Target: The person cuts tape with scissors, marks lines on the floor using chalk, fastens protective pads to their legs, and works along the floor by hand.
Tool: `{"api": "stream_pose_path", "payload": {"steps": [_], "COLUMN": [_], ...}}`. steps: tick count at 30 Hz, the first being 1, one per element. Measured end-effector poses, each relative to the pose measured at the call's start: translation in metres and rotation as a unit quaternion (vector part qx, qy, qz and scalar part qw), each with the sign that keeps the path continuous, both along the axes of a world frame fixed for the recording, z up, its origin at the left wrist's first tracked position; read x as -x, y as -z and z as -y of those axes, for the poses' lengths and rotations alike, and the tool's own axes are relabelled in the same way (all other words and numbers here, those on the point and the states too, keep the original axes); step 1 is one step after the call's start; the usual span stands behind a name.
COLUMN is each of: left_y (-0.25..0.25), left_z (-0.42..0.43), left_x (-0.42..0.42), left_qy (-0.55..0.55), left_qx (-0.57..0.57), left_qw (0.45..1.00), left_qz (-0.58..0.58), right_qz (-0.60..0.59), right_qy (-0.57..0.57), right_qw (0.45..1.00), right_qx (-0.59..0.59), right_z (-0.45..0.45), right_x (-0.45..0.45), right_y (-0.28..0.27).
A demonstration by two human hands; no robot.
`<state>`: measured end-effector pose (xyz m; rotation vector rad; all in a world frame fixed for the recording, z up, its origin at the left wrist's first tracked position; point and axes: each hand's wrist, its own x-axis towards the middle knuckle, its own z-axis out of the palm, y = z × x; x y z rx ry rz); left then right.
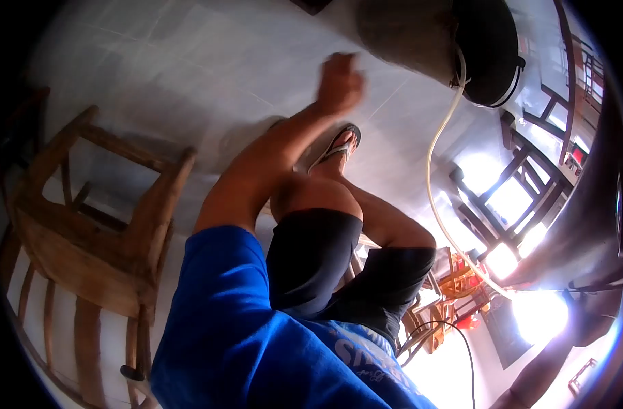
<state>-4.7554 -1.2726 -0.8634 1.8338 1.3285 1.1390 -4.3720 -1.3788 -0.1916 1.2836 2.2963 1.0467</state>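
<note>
My left hand [341, 83] is held out over the tiled floor, its fingers curled in and slightly blurred by motion. Nothing can be seen sticking out of it. Below it is my foot in a flip-flop [339, 146], and the dark bucket-like container [487, 51] stands to its right. My right arm [543, 371] shows dark against the glare at the lower right. Its hand cannot be made out. A pale hose [432, 160] runs from the container down toward that side.
To the left stands a wooden chair [80, 252]. More wooden chairs [516, 194] are at the right against bright light. A large dark shape [564, 235] close to the camera covers part of the right edge. A thin black cable [469, 347] hangs near my shirt.
</note>
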Motion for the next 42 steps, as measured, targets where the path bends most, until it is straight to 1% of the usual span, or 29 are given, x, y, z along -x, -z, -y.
{"api": "stream_pose_path", "payload": {"steps": [1,2,3,4,7,11,14,17,20,23,26,29,32,35,38,41,42], "left_y": [0.038,0.068,0.088,0.099,0.097,0.121,0.135,0.12,0.121,0.125,0.124,0.119,0.121,0.122,0.119,0.115,0.113], "left_z": [0.026,0.055,0.079,0.1,0.136,0.156,0.153,0.134,0.135,0.142,0.141,0.138,0.141,0.148,0.149,0.141,0.141], "left_x": [0.029,0.053,0.078,0.097,0.123,0.124,0.118,0.118,0.111,0.105,0.104,0.105,0.107,0.108,0.105,0.104,0.104], "left_qy": [-0.001,-0.037,-0.038,-0.037,-0.029,-0.008,-0.003,0.023,0.019,0.008,0.02,0.063,0.072,0.069,0.056,0.109,0.12], "left_qx": [0.078,0.114,0.155,0.198,0.346,0.283,0.286,0.384,0.408,0.373,0.392,0.426,0.409,0.368,0.384,0.429,0.404], "left_qw": [0.993,0.981,0.965,0.943,0.901,0.928,0.913,0.871,0.854,0.86,0.852,0.825,0.832,0.851,0.853,0.813,0.819], "left_qz": [-0.086,-0.151,-0.209,-0.264,-0.26,-0.242,-0.291,-0.306,-0.323,-0.348,-0.346,-0.367,-0.369,-0.367,-0.349,-0.377,-0.389], "right_qz": [-0.001,-0.006,-0.009,-0.01,-0.014,-0.015,-0.017,-0.015,-0.016,-0.016,-0.018,-0.019,-0.02,-0.021,-0.02,-0.022,-0.021], "right_qy": [0.007,0.014,0.02,0.026,0.046,0.064,0.077,0.085,0.097,0.101,0.106,0.114,0.116,0.12,0.124,0.128,0.13], "right_qw": [1.0,1.0,1.0,1.0,0.999,0.998,0.997,0.996,0.995,0.994,0.994,0.993,0.992,0.992,0.992,0.991,0.991], "right_qx": [0.0,-0.002,-0.004,-0.006,-0.007,-0.01,-0.017,-0.018,-0.021,-0.026,-0.027,-0.028,-0.035,-0.035,-0.03,-0.032,-0.032], "right_z": [0.001,0.001,0.004,0.005,0.011,0.016,0.022,0.026,0.031,0.033,0.033,0.037,0.043,0.045,0.045,0.046,0.047], "right_x": [-0.005,-0.009,-0.008,-0.009,-0.018,-0.021,-0.025,-0.025,-0.027,-0.03,-0.033,-0.035,-0.036,-0.04,-0.041,-0.045,-0.044], "right_y": [-0.002,-0.002,-0.002,-0.005,-0.011,-0.018,-0.025,-0.032,-0.037,-0.042,-0.044,-0.047,-0.051,-0.051,-0.054,-0.055,-0.055]}}
